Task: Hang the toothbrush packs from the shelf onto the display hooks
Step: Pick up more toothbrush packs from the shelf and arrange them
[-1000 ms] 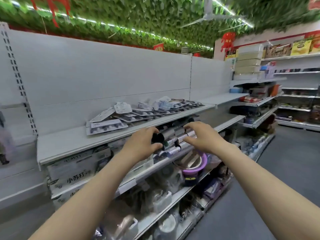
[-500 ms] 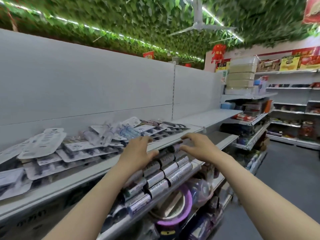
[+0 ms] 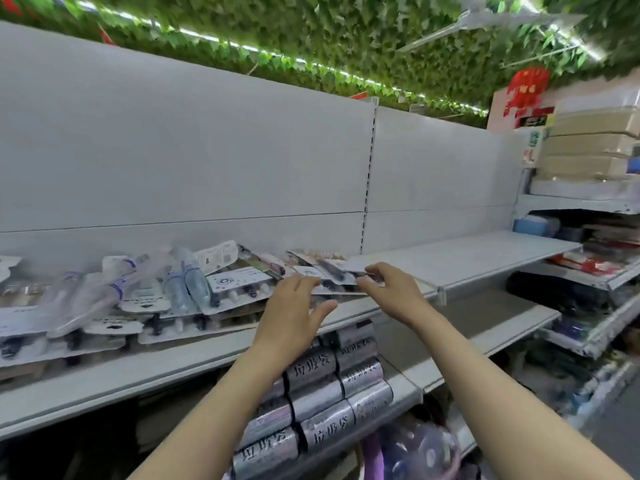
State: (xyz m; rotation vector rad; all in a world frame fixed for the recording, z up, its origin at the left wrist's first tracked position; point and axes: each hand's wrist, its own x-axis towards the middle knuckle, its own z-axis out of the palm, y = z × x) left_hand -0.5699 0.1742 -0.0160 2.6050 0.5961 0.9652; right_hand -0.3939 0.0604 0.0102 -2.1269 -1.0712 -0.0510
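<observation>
- Head view: you are facing a pale grey metal shelf (image 3: 145, 367) backed by a plain grey wall panel (image 3: 194, 143), under a ceiling of green artificial leaves (image 3: 346, 32) crossed by a strip of white lights.
- The flat card-and-clear-plastic toothbrush packs (image 3: 239, 282) are lying heaped along the back of that shelf, overlapping one another from the left edge of the frame to just right of your hands.
- The front strip of the shelf is lying bare before the heap, and the adjoining grey shelf section (image 3: 467, 258) to the right is giving you open room.
- Below, rolls of silver-wrapped bags with black lettering (image 3: 332, 403) are crowding the front of the lower shelf, under your left forearm.
- The packs' long axes are running mostly from the shelf front toward the back wall, fanned at varying angles.
- Your left hand (image 3: 294, 317) is hovering with fingers spread and relaxed over the near edge of the heap, holding nothing.
- Your right hand (image 3: 391, 289) is just beside it, apart from it, its fingertips reaching the rightmost packs; blur is hiding whether they are pinching one.
</observation>
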